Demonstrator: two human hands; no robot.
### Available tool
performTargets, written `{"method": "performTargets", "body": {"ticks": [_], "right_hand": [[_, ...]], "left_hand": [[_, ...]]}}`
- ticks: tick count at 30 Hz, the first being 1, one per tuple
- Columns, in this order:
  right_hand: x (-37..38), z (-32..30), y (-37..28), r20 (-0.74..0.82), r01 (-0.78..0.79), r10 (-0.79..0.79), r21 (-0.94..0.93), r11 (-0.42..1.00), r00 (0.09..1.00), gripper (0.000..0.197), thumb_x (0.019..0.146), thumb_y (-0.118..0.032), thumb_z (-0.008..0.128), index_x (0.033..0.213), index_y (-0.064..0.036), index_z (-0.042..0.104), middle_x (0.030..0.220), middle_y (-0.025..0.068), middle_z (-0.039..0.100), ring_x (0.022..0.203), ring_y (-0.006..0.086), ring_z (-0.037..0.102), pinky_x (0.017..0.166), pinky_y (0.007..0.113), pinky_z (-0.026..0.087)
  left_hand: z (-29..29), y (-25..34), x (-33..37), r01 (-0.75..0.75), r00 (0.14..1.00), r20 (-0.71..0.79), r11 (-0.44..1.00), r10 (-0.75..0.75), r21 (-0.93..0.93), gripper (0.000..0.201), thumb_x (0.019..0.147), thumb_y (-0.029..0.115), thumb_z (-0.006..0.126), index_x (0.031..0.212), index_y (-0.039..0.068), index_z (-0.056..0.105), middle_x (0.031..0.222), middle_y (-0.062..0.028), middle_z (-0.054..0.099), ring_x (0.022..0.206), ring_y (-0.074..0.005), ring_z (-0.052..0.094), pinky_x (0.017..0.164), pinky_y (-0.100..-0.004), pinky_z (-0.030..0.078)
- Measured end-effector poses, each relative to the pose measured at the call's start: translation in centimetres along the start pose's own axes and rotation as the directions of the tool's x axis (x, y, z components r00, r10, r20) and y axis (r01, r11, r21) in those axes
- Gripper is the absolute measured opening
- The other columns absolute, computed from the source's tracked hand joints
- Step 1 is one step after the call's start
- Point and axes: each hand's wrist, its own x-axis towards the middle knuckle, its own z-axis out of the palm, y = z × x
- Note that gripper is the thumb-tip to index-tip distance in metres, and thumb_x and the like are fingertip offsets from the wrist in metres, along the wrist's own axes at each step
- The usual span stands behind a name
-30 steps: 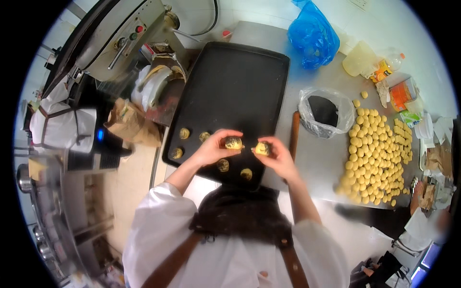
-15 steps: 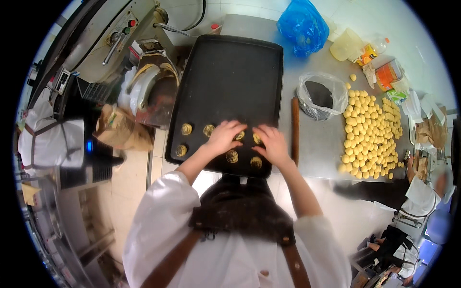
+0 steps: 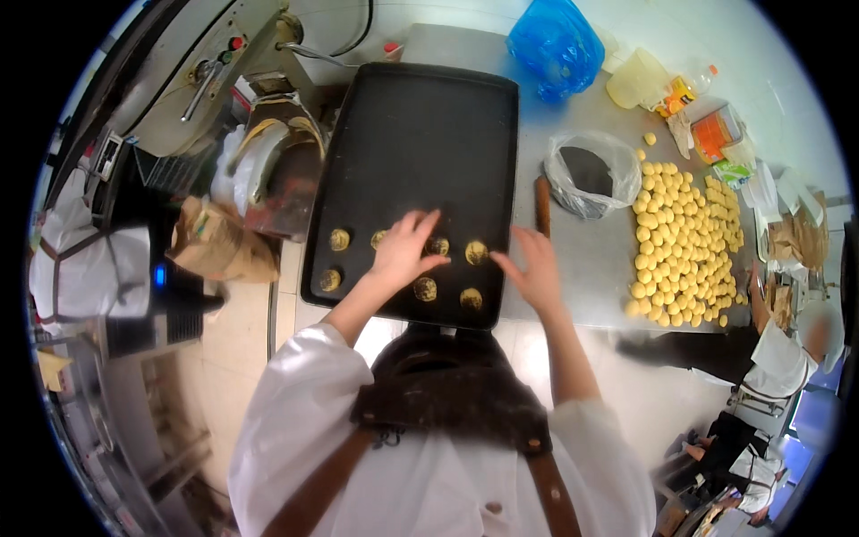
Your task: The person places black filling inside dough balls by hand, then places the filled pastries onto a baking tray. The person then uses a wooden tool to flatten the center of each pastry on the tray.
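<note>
A large black baking tray [image 3: 420, 134] lies on the steel table, with several flattened round dough pieces in two rows across its near end. Dark specks that look like seeds coat their yellow tops. My left hand [image 3: 401, 255] is over the upper row, thumb and fingers apart beside one dough piece [image 3: 438, 246], and it partly covers another [image 3: 379, 239]. At the tray's right edge, my right hand [image 3: 535, 268] hovers with its fingers parted and nothing in them. Closest to it is the dough piece [image 3: 476, 252] at the row's right end.
Many yellow dough balls [image 3: 680, 242] cover the table's right side. A clear plastic bag [image 3: 586, 179] with dark contents and a wooden rolling pin [image 3: 542, 206] lie between them and the tray. Behind are a blue bag [image 3: 559, 54] and a pale jug [image 3: 637, 80]. A machine [image 3: 206, 80] stands left.
My right hand has moved right, off the dough piece at the row's end, which now shows whole and flattened. My left hand has shifted slightly left, its fingers still beside the neighbouring piece.
</note>
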Motion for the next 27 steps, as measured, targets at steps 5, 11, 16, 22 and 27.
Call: {"method": "performTargets", "body": {"ticks": [5, 11, 16, 22, 27], "right_hand": [[-6.7, -7.1, 8.6, -0.118, -0.302, 0.302, 0.017, 0.953, 0.946, 0.031, 0.090, -0.030, 0.073, 0.109, -0.0051, 0.069, 0.105, 0.0150, 0.068, 0.093, 0.0326, 0.066, 0.079, 0.041, 0.053], [-13.4, -15.7, 19.0, -0.220, -0.574, 0.536, -0.185, 0.797, 0.815, 0.015, 0.093, -0.023, 0.069, 0.098, -0.0098, 0.072, 0.088, 0.0098, 0.069, 0.071, 0.0257, 0.064, 0.064, 0.038, 0.052], [-17.6, -18.6, 25.8, -0.177, -0.426, 0.392, -0.241, 0.872, 0.903, 0.024, 0.086, -0.020, 0.074, 0.108, -0.0102, 0.070, 0.103, 0.0104, 0.069, 0.079, 0.0267, 0.066, 0.064, 0.038, 0.053], [-19.1, -16.6, 27.4, 0.051, -0.234, 0.257, -0.276, 0.932, 0.965, 0.046, 0.082, -0.029, 0.080, 0.121, -0.0110, 0.063, 0.122, 0.0121, 0.060, 0.094, 0.0333, 0.065, 0.074, 0.040, 0.056], [-19.6, -17.0, 28.6, -0.030, -0.187, 0.185, -0.083, 0.979, 0.982, 0.034, 0.087, -0.015, 0.074, 0.119, -0.0104, 0.064, 0.116, 0.0115, 0.060, 0.085, 0.0292, 0.065, 0.069, 0.037, 0.055]], "left_hand": [[0.7, 3.8, 1.0, -0.060, 0.982, -0.182, 0.994, 0.041, -0.096, 0.057, 0.088, 0.034, 0.075, 0.133, 0.004, 0.057, 0.123, -0.0159, 0.061, 0.107, -0.0365, 0.061, 0.091, -0.0447, 0.051], [4.3, 12.8, 2.8, -0.117, 0.985, -0.153, 0.949, 0.075, -0.292, 0.032, 0.091, 0.022, 0.072, 0.115, 0.003, 0.066, 0.107, -0.0132, 0.068, 0.094, -0.0313, 0.065, 0.083, -0.0397, 0.052], [10.7, 21.8, 5.9, -0.084, 0.996, -0.006, 0.906, 0.089, -0.415, 0.024, 0.092, 0.019, 0.070, 0.109, 0.003, 0.068, 0.101, -0.0140, 0.070, 0.087, -0.0299, 0.068, 0.076, -0.0390, 0.054], [17.3, 31.7, 9.4, -0.264, 0.904, 0.183, 0.841, 0.386, -0.473, 0.018, 0.093, 0.020, 0.068, 0.105, 0.007, 0.069, 0.094, -0.0119, 0.069, 0.084, -0.0300, 0.067, 0.074, -0.0395, 0.054], [19.8, 34.9, 11.5, -0.146, 0.894, 0.294, 0.842, 0.337, -0.520, 0.018, 0.094, 0.020, 0.067, 0.104, 0.006, 0.069, 0.092, -0.0119, 0.069, 0.083, -0.0300, 0.067, 0.073, -0.0396, 0.053]]}}
